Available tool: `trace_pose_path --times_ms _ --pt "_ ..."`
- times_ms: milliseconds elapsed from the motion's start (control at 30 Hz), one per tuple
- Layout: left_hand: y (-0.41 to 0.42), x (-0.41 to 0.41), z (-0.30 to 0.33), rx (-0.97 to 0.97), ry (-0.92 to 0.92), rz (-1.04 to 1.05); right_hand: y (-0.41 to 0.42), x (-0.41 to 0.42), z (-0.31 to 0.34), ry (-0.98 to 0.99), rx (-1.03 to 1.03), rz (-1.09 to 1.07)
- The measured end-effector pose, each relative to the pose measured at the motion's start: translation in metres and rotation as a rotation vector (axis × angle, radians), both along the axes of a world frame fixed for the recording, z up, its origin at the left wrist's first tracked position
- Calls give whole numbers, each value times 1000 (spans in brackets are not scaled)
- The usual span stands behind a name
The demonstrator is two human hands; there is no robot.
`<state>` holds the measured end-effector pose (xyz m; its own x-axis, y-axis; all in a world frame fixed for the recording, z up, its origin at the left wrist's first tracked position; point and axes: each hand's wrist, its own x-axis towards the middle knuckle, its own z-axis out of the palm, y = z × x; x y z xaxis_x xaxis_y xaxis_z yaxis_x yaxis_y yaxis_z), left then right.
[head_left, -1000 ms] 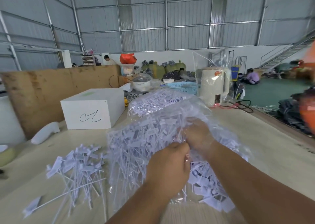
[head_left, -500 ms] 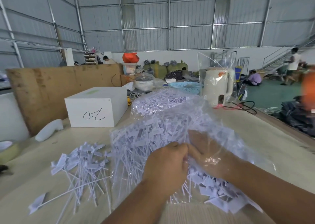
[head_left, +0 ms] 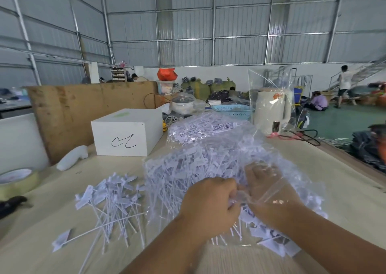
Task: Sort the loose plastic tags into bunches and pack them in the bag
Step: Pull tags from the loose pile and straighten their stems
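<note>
A clear plastic bag (head_left: 188,169) stuffed with white plastic tags lies on the table in front of me. My left hand (head_left: 211,202) is curled into a fist and pinches the bag's rim at its mouth. Inside the bag is my right hand (head_left: 269,192), seen through the film, its fingers stretched out among the tags. It holds nothing that I can make out. A heap of loose tags (head_left: 112,198) lies on the table to the left of the bag. Behind it sits a second filled bag (head_left: 200,127).
A white box (head_left: 125,136) stands at the back left, with a white plastic piece (head_left: 71,159) and a tape roll (head_left: 18,182) further left. A wrapped kettle (head_left: 271,111) and blue basket (head_left: 231,110) stand behind. The table's right edge (head_left: 355,159) drops to the floor.
My right hand has slid back towards the bag's mouth and flattened out. My left hand keeps its grip on the rim. The view has tilted up a little.
</note>
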<state>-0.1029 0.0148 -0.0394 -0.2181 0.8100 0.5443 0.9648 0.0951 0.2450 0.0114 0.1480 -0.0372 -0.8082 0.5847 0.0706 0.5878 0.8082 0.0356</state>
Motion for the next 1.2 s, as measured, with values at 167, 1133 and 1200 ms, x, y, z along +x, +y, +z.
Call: trace_pose_path --times_ms 167,1133,1200 --pt "-20 -25 28 -167 -627 -147 -20 32 8 -123 244 97" --pt "-165 -152 -21 -133 -198 334 -159 -190 0 141 -484 229" --pt "-163 -154 -27 -60 -254 420 -164 -200 -3 140 -543 196"
